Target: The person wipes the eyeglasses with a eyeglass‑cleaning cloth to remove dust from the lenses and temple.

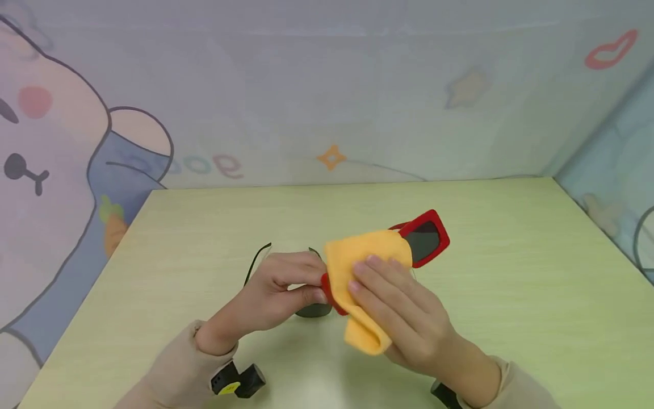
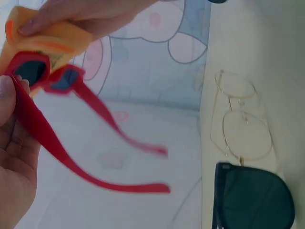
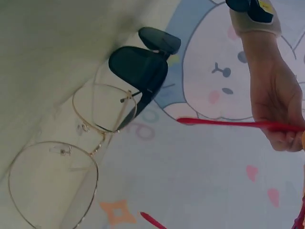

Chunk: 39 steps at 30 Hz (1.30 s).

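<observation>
At the left, we see dark sunglasses point(image 1: 314, 311) resting on the tabletop point(image 1: 199, 227), partly behind our left hand point(image 1: 281, 289), with metal-rimmed glasses point(image 2: 243, 117) to their right. The red sunglasses point(image 1: 428, 243) are up off the surface, right end raised; we probably pinch only their left end, thumb against fingers, to steady them and leave the lenses reachable. Our right hand point(image 1: 409, 318) grips the yellow cloth point(image 1: 365, 253) about the frame, fingers nearly straight across its front, apparently the thumb behind, likely so that it presses both faces.
</observation>
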### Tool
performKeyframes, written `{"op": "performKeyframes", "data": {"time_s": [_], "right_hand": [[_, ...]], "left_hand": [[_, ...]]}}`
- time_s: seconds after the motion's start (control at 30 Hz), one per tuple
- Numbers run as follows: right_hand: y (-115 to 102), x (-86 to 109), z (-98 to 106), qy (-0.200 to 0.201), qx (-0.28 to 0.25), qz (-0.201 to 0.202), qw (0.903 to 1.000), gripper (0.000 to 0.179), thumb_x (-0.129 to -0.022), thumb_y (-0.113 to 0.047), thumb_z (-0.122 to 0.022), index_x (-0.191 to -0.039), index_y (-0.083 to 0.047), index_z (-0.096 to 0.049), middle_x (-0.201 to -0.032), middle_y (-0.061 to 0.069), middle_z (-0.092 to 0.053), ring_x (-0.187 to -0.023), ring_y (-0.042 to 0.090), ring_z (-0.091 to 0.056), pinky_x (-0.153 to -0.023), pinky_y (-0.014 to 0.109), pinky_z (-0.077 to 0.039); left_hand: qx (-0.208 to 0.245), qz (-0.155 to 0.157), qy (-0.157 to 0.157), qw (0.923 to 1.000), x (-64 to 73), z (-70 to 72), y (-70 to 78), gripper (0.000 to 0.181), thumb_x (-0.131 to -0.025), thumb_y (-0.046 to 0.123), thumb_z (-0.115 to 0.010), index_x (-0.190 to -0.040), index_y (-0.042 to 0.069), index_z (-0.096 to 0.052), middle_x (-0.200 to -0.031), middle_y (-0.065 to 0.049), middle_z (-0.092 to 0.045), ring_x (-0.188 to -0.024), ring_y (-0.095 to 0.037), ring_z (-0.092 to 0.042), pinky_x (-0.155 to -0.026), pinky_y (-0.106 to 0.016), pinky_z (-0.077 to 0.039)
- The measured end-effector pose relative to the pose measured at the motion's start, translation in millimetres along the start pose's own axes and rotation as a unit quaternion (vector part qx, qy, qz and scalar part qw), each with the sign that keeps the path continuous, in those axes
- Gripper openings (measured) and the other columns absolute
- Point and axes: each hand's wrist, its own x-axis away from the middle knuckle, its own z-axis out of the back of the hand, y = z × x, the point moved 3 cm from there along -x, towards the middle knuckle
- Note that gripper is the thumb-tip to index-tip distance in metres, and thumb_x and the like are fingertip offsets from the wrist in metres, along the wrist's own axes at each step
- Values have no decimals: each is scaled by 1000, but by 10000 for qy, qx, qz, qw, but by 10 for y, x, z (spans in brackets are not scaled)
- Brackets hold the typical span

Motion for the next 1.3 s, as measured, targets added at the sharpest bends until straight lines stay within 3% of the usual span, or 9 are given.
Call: {"op": "performKeyframes", "data": {"time_s": [0.07, 0.27, 0.6, 0.87, 1.3], "right_hand": [[-41, -54, -36, -229, 87, 202, 9995, 19, -94, -8, -55, -91, 7, -65, -88, 21, -68, -94, 31, -65, -95, 38, -43], [-80, -72, -49, -298, 16, 349, 9989, 24, -95, -12, -52, -94, 8, -65, -89, 21, -68, -90, 33, -66, -96, 41, -42], [-110, -15, 21, -341, -203, 622, 9973, 23, -93, -13, -58, -98, 7, -67, -92, 19, -69, -89, 30, -66, -93, 41, -44], [-84, -31, 112, -307, -242, 956, 9946, 21, -93, -12, -57, -96, 7, -68, -89, 17, -69, -86, 27, -67, -88, 38, -48], [-23, -83, 173, -126, -75, 412, 9990, 23, -93, -16, -58, -94, 5, -68, -89, 17, -69, -97, 28, -65, -94, 38, -43]], "left_hand": [[-84, -86, -9, 9999, -23, -24, 5, 17, -87, 11, -62, -91, -5, -67, -86, -13, -64, -78, -18, -57, -65, -29, -48], [-130, -190, 67, 9997, -48, -60, 24, 19, -88, 11, -60, -92, -6, -67, -93, -17, -65, -89, -22, -61, -77, -36, -51], [-218, -351, 239, 9989, -48, -69, 69, 15, -88, 9, -62, -89, -5, -67, -81, -12, -64, -73, -16, -56, -62, -28, -47], [-147, -563, 77, 9983, -40, -65, 74, 13, -87, 8, -62, -89, -3, -67, -81, -11, -64, -73, -17, -56, -64, -29, -48], [86, -667, -75, 9977, -45, -91, 69, 16, -87, 10, -63, -92, -5, -65, -82, -14, -63, -73, -18, -55, -61, -28, -47]]}}
